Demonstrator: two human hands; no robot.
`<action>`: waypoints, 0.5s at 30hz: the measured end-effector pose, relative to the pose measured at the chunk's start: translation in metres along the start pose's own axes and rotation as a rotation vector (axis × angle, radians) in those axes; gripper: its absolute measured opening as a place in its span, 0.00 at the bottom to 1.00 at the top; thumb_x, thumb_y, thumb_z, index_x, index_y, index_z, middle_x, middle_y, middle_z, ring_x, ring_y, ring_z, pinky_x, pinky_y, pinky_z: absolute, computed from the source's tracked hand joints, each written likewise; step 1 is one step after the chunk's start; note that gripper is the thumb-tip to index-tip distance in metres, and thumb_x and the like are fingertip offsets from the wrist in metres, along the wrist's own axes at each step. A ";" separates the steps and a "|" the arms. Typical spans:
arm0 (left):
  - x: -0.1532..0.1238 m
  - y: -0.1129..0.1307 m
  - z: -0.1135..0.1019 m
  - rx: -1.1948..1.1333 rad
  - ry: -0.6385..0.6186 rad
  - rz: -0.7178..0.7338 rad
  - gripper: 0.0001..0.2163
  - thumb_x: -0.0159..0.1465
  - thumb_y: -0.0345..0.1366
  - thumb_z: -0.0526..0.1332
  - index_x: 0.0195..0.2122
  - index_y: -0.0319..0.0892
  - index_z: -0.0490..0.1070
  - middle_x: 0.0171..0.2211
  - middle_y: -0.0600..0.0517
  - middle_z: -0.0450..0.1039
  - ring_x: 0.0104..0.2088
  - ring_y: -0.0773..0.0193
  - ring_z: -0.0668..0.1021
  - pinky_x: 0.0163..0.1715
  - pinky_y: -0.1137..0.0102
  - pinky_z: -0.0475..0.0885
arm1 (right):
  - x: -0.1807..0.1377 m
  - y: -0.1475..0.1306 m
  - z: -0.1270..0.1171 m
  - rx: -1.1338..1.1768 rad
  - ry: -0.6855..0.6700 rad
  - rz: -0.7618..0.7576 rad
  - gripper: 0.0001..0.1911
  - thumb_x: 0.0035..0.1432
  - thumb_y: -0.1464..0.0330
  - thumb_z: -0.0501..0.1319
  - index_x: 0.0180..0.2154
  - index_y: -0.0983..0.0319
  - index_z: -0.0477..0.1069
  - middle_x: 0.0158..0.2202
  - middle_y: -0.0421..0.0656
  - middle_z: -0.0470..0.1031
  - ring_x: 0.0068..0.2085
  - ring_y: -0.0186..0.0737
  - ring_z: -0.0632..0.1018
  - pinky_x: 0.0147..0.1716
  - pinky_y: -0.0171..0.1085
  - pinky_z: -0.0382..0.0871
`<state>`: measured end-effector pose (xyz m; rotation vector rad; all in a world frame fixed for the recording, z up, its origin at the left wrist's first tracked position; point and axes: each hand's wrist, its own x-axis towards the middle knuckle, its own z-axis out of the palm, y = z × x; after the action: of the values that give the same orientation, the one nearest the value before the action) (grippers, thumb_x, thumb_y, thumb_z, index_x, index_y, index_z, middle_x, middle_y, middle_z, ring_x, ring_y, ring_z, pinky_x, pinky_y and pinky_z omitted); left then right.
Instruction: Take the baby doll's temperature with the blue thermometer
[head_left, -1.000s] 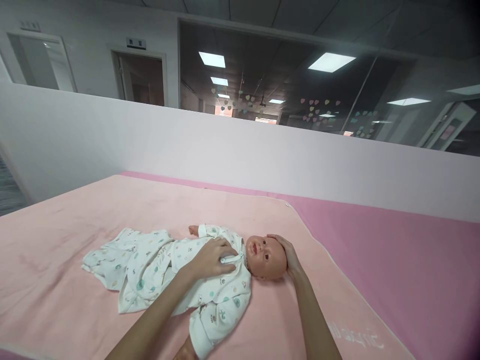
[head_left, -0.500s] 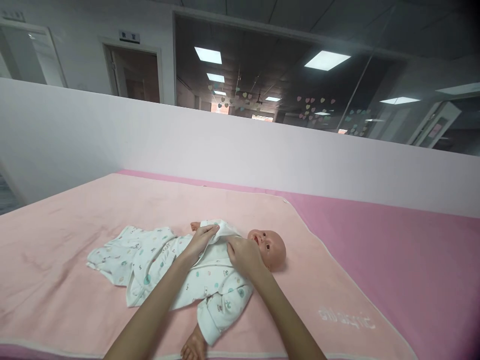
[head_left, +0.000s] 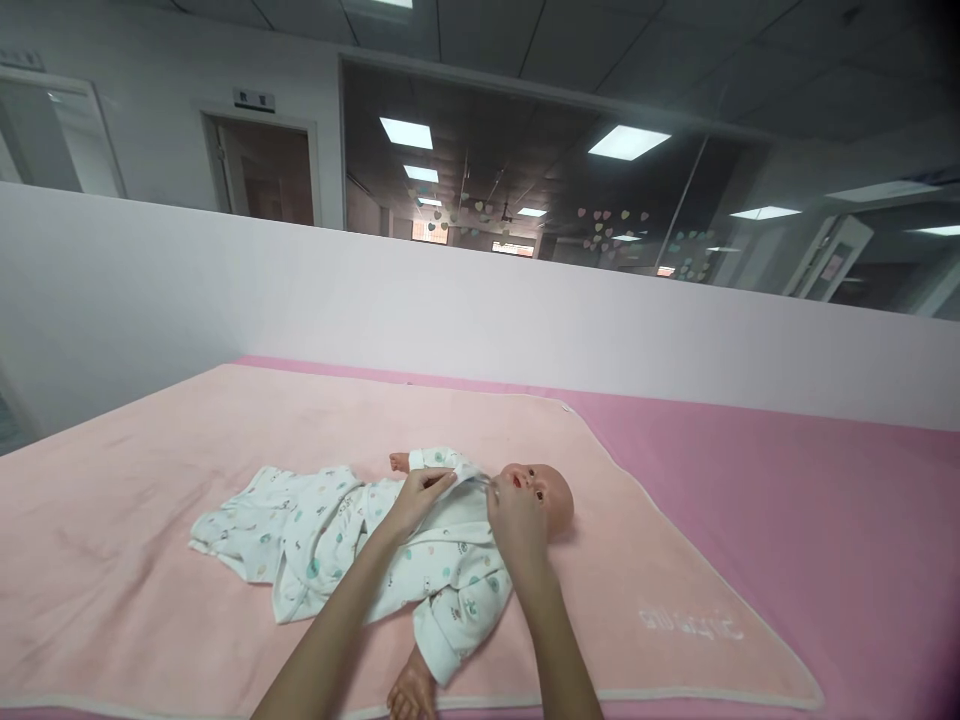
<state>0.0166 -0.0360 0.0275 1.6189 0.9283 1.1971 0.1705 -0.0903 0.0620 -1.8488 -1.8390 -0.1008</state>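
Note:
A baby doll (head_left: pixel 553 495) lies on its back, head to the right, in a white printed baby gown (head_left: pixel 337 530). One front flap of the gown is lifted at the chest, and plain white cloth shows beneath. My left hand (head_left: pixel 421 498) pinches the edge of this flap between thumb and fingers. Close to the doll's chin, my right hand (head_left: pixel 517 520) is closed at the collar end of the same edge; its fingertips are partly hidden. The doll's hands (head_left: pixel 411 690) stick out of both sleeves, and the gown's lower part spreads out flat to the left.
Under the doll is a pale pink blanket (head_left: pixel 660 560) with white lettering near its right corner. It covers much of a darker pink mat (head_left: pixel 862 520). A low white wall (head_left: pixel 450 310) runs along the back, with a window (head_left: pixel 525 150) and a doorway (head_left: pixel 262 165) beyond.
My right hand has moved up along the collar toward the doll's chin. My left hand now pinches the flap edge, where before its fingers lay flatter on the cloth. The view has shifted slightly.

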 end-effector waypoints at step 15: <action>-0.089 0.073 0.022 -0.054 0.263 0.049 0.16 0.59 0.44 0.56 0.43 0.40 0.71 0.35 0.48 0.75 0.36 0.60 0.75 0.39 0.68 0.70 | -0.062 0.011 -0.073 1.230 -0.195 0.173 0.18 0.45 0.57 0.64 0.33 0.65 0.71 0.23 0.41 0.71 0.21 0.32 0.71 0.17 0.31 0.67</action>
<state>0.0203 -0.1458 0.0668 1.4721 1.0145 1.4820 0.1992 -0.1757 0.0959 -1.0902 -1.2805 1.0535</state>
